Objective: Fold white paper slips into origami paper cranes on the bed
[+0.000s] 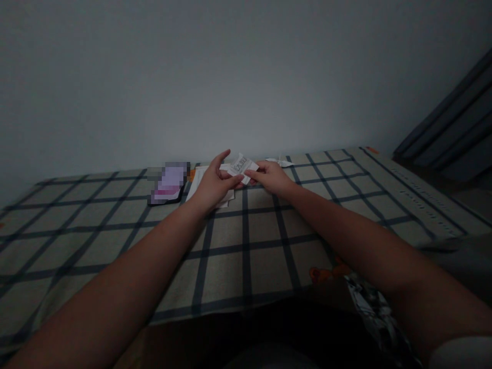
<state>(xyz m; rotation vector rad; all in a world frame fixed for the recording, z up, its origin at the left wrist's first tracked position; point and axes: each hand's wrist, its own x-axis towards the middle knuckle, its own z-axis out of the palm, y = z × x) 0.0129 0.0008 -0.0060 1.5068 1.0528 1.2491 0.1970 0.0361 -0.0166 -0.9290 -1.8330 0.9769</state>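
A small folded piece of white paper (239,163) with dark print or writing on it is held up between both hands, over the far part of the table. My left hand (215,180) pinches its lower edge with the thumb, while the index finger points up and away. My right hand (271,175) grips the paper's right side between thumb and fingers. Beneath and behind my left hand lie white paper sheets (195,185), partly covered by it. Just beyond my right hand rests a folded white paper piece (282,163).
A checked cloth (265,241) covers the table, which meets a plain wall (246,77) at the back. Left of the sheets lies a phone-like object (169,183) with a blurred-out face. Dark curtain folds (453,113) hang at the right.
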